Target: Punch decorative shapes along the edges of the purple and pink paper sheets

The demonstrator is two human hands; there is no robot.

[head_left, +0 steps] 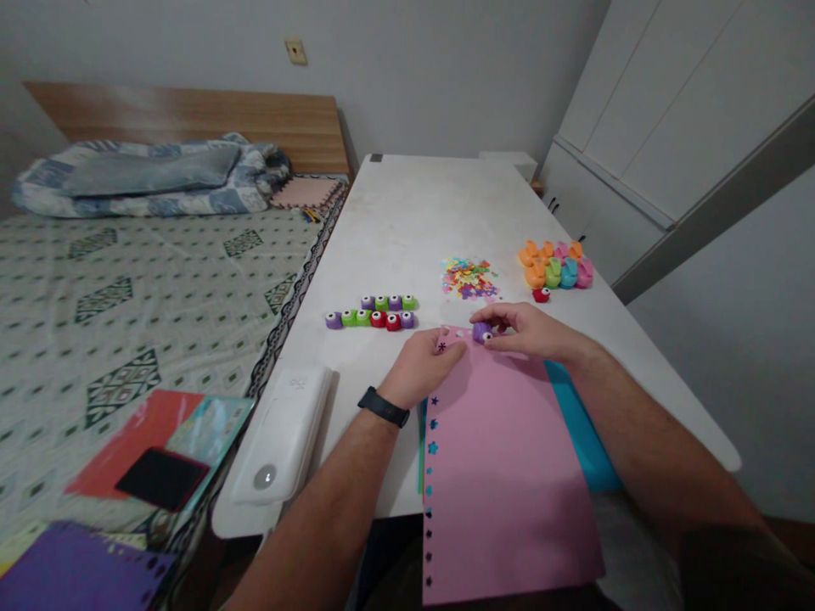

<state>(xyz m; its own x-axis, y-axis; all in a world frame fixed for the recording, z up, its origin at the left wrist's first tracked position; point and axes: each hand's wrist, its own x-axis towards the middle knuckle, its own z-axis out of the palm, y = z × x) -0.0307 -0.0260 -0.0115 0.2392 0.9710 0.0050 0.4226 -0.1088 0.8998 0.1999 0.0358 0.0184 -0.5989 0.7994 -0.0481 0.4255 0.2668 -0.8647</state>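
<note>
A pink sheet of paper (503,475) hangs partly over the table's near edge, with small punched shapes down its left side. My left hand (426,361) pinches its top left corner, thumb on top. A purple craft punch (482,332) with a round white eye-like button sits at the sheet's top edge. The fingers and thumb of my right hand (522,331) close around this punch. Beneath the pink sheet lies blue paper (582,433). Beyond the hands is a pile of colourful paper confetti (469,278). A red punch (541,294) stands just past my right hand.
Two rows of purple, green and red punches (378,318) stand left on the white table (420,204). Orange, green, blue and pink punches (553,270) cluster right. A white device (283,433) lies near the left edge. On the bed are a dark phone (162,478) and purple paper (82,568).
</note>
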